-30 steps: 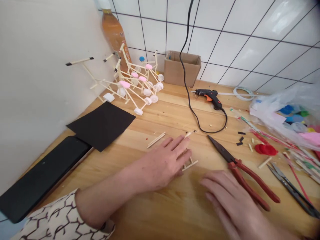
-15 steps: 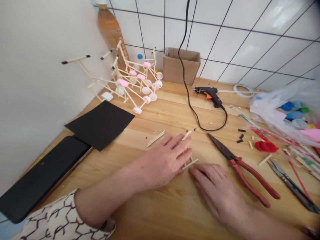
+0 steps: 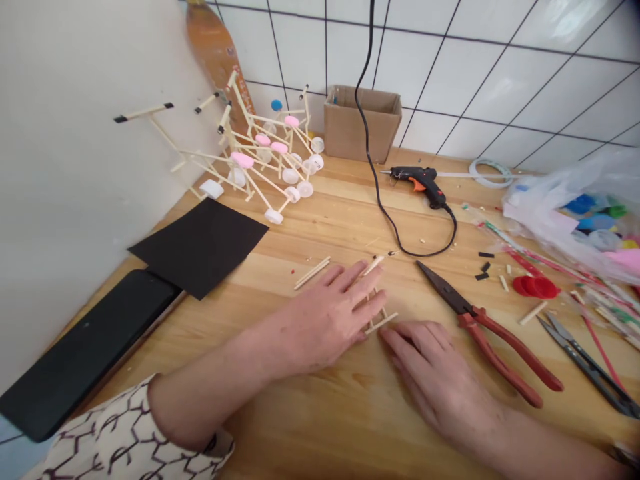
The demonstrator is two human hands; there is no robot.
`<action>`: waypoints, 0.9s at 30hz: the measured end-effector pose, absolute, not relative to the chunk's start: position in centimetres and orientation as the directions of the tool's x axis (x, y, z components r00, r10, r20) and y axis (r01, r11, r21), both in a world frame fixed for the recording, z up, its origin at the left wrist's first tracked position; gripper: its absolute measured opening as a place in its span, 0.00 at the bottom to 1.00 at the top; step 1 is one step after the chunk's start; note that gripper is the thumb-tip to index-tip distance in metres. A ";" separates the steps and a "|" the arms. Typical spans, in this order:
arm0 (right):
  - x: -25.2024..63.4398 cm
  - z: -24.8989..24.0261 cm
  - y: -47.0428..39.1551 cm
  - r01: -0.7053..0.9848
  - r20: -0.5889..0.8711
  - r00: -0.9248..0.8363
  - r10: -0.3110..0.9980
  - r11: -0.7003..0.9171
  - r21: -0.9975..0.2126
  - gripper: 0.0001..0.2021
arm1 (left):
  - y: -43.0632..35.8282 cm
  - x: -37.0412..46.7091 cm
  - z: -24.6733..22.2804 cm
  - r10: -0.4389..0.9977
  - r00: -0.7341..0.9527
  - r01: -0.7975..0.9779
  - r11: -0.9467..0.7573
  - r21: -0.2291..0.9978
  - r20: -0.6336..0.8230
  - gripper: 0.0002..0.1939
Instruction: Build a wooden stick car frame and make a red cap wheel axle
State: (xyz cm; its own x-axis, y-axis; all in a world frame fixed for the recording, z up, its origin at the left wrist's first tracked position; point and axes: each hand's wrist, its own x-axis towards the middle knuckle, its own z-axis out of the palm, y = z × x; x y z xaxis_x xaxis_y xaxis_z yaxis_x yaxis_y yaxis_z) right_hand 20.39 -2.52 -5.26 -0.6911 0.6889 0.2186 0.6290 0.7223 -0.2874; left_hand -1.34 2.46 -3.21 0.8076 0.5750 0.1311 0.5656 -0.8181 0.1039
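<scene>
My left hand (image 3: 320, 317) lies flat with its fingers spread over a small frame of pale wooden sticks (image 3: 383, 323), partly covering it. Close by the frame's near end, my right hand (image 3: 440, 370) rests on the table, its fingers curled and pressed together. Whatever those fingers may hold is hidden. Two loose sticks (image 3: 313, 273) lie just beyond my left hand. Red-handled long-nose pliers (image 3: 467, 313) lie to the right of both hands.
Several stick models with bottle-cap wheels (image 3: 250, 160) stand at the back left, beside black card (image 3: 203, 247) and a phone (image 3: 85, 347). A glue gun (image 3: 420, 183) and its cord lie near a cardboard box (image 3: 360, 130). Thread snips (image 3: 585, 363) and straws lie right.
The camera view has shifted slightly. Both hands keep nearly the same places, and the left still lies over the stick frame.
</scene>
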 end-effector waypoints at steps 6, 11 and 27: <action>20.3 -5.2 -2.5 0.640 0.222 -0.685 0.694 0.718 -0.273 0.17 | 2.5 -1.5 -3.1 0.579 0.801 0.565 -0.815 0.128 0.151 0.20; 20.3 -5.4 -2.5 0.648 0.203 -0.686 0.698 0.714 -0.264 0.17 | 2.6 -1.6 -3.2 0.583 0.799 0.570 -0.812 0.125 0.145 0.19; 20.3 -5.6 -2.6 0.663 0.204 -0.677 0.707 0.706 -0.250 0.17 | 2.8 -1.9 -2.8 0.571 0.811 0.545 -0.816 0.192 0.128 0.27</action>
